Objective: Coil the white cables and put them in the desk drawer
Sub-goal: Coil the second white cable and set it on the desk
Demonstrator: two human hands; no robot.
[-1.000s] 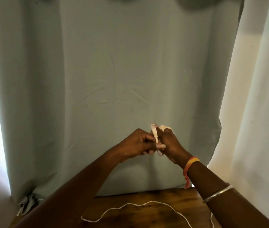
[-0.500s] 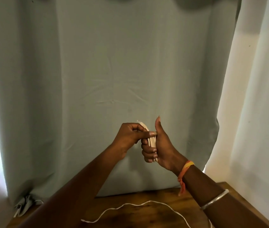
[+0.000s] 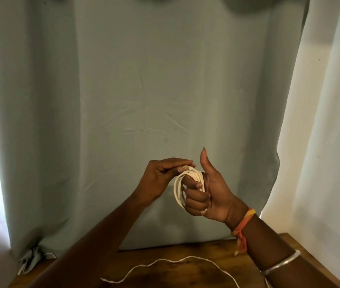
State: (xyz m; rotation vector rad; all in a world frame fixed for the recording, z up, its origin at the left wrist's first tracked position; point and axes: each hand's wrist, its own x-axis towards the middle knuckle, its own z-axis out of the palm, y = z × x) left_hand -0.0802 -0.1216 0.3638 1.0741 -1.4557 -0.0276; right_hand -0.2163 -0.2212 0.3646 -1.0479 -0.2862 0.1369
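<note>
A white cable coil [image 3: 179, 185] is looped several times around the curled fingers of my right hand [image 3: 210, 194], whose thumb points straight up. My left hand [image 3: 162, 177] pinches the top of the loops between thumb and fingertips, just left of the right thumb. Both hands are raised in front of the curtain, above the desk. A second white cable [image 3: 165, 267] lies loose in a long arc on the wooden desk [image 3: 185, 252] below. No drawer is in view.
A pale green curtain [image 3: 144, 100] hangs close behind the desk, with a lighter curtain [image 3: 320, 142] at the right. Crumpled fabric [image 3: 30, 259] sits at the desk's back left corner. An orange thread and a silver bangle ring my right wrist.
The hands have drawn slightly apart and lower. The cable loops now stand open around my right fingers, with my left hand pinching their top instead of pressing against the right hand.
</note>
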